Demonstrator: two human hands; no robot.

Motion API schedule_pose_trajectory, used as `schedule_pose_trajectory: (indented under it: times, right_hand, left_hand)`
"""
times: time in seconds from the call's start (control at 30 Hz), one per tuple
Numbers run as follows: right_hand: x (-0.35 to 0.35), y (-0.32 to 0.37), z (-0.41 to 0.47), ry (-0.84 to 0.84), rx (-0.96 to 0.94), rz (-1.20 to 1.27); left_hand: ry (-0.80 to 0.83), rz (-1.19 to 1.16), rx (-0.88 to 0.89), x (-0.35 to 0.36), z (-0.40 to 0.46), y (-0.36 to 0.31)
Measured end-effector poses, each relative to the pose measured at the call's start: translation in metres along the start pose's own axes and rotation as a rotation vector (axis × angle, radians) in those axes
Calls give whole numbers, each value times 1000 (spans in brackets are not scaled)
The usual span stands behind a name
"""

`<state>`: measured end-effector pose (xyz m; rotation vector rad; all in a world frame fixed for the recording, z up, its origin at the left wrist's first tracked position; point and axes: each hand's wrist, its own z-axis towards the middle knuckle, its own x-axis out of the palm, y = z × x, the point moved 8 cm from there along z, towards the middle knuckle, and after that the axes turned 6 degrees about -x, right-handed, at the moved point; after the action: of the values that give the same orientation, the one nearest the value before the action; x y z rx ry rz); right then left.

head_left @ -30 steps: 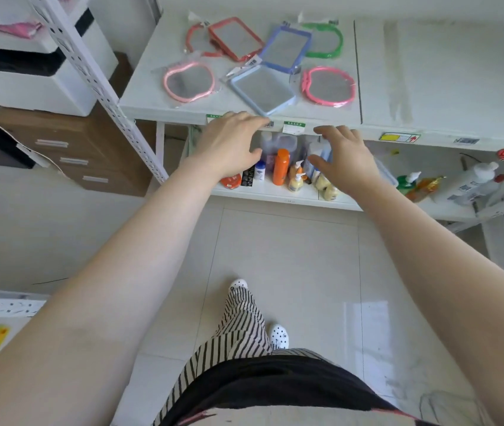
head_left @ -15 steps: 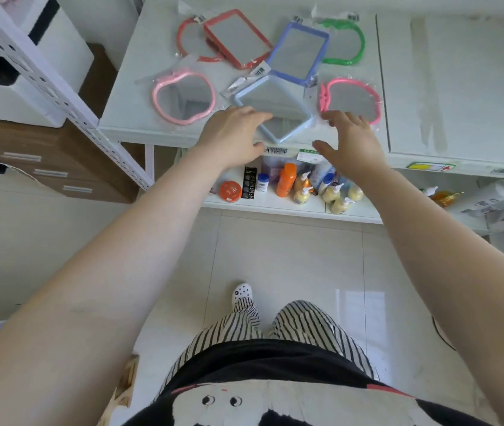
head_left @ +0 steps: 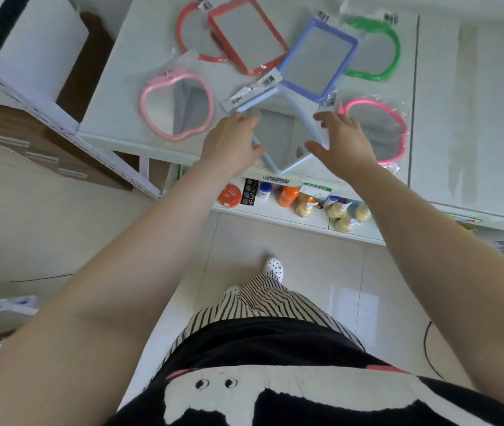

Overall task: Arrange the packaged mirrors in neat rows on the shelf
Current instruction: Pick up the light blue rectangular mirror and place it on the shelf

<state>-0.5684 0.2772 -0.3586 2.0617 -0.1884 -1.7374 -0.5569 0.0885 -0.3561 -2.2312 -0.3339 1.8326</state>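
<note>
Now, from the head camera, the light blue mirror is a rectangular frame in clear wrap with a barcode tag, lying on the white shelf near its front edge, turned like a diamond, its long axis from 11 to 5 o'clock. The left hand touches its 9 o'clock edge with curled fingers, and the right hand is spread open at its 3 o'clock corner; a firm grip cannot be told. Around it lie the pink apple mirror at 9 o'clock and the dark blue mirror at 1 o'clock.

Both arms stretched forward, forearms bare, converging toward centre. Left hand palm down, fingers curled loosely, knuckles up. Right hand palm down, fingers spread and extended, thumb out toward the left hand. Hands level, apart, neither clenched.
</note>
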Motion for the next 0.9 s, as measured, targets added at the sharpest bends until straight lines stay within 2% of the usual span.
schedule_pose_trajectory:
  times: [0.2,0.3,0.43,0.5,0.6,0.77,0.9]
  right_hand:
    - [18,-10,34,68,2,-20]
    - [26,-17,42,110,40,-28]
    - [33,-21,48,107,96,-6]
    - [34,-22,48,93,128,3]
    - [35,-20,46,72,142,41]
    - [34,-20,37,85,191,175]
    - [26,-11,25,30,187,290]
  left_hand:
    - [41,-266,-389,36,21,17]
    - [76,-377,-481,50,26,16]
    - [118,-774,-648,65,23,18]
    - [118,-915,-694,70,21,19]
    - [127,-914,-718,72,18,22]
    - [243,-1187,-723,69,4,21]
    - [307,-1248,-681,53,-6,27]
